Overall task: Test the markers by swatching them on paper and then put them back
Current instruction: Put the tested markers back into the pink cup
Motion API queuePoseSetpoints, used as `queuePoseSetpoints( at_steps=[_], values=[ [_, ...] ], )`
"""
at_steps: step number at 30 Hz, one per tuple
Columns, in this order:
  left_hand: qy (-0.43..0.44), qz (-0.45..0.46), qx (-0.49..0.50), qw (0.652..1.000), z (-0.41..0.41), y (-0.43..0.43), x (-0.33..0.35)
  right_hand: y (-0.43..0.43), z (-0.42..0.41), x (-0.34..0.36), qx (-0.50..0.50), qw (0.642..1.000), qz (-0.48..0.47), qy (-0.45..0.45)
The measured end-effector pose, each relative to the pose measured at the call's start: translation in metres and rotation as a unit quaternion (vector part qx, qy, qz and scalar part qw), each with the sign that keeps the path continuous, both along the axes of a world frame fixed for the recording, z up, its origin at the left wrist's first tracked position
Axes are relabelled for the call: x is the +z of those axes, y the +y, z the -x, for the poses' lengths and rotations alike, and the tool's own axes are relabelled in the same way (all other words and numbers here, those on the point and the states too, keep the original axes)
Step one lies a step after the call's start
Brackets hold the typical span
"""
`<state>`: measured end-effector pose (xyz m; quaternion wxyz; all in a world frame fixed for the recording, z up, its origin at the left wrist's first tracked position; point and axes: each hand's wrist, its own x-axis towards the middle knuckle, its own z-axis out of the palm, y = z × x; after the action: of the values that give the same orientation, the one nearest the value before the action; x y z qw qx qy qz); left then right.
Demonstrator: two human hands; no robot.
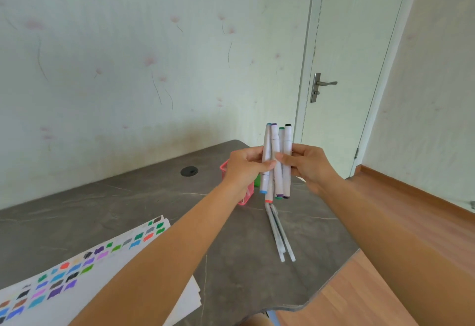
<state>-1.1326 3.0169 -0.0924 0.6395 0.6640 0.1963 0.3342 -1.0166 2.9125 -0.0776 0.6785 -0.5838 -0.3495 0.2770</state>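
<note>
A: Quick one, where are we at?

B: Nearest the cam, well this side of the pink basket [247, 196], the paper [84, 282] is full of colour swatches. So testing looks mostly done, imo. Put-back phase.

A: Anything left out?

B: Yep, loose markers [279, 233], 2 or 3, flat on the desk [102, 197] just this side of the basket & a bit to its right. Can't tell if they've been swatched.

A: And the hands?

B: Both raised in front of the basket w/ a bundle of markers [276, 161] between them, approx five, held upright. Left hand [244, 169] has fingers curled round the bundle's left side, thumb across the front. Right hand [308, 166] pinches the right side, thumb in front, fingers behind. Neither is spread.

A: Basket itself?

B: Mostly hidden behind the left wrist. Some pink wall shows, smth green inside. Beyond it to the left there's a round cable port [189, 171] in the desk, and further back on the right a door [341, 43].

A: Nxt move?

B: My guess is to square the ends, lower the bundle into the basket w/o snagging the rim, then let go. One marker sits lower than the rest, so it could slip if the grip loosens early. Then the loose ones.
</note>
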Motion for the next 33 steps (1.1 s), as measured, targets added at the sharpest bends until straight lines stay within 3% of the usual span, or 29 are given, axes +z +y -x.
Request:
queuePoseSetpoints(
  at_steps=[15, 33],
  values=[
    [-0.037, -0.070, 0.006, 0.997, -0.075, 0.091, 0.048, 0.089, -0.074, 0.032, -0.007, 0.993, -0.116, -0.024],
    [0.086, -0.111, 0.022, 0.990, -0.099, 0.145, -0.023, 0.134, -0.093, -0.052, -0.049, 0.995, -0.053, -0.066]
  ],
)
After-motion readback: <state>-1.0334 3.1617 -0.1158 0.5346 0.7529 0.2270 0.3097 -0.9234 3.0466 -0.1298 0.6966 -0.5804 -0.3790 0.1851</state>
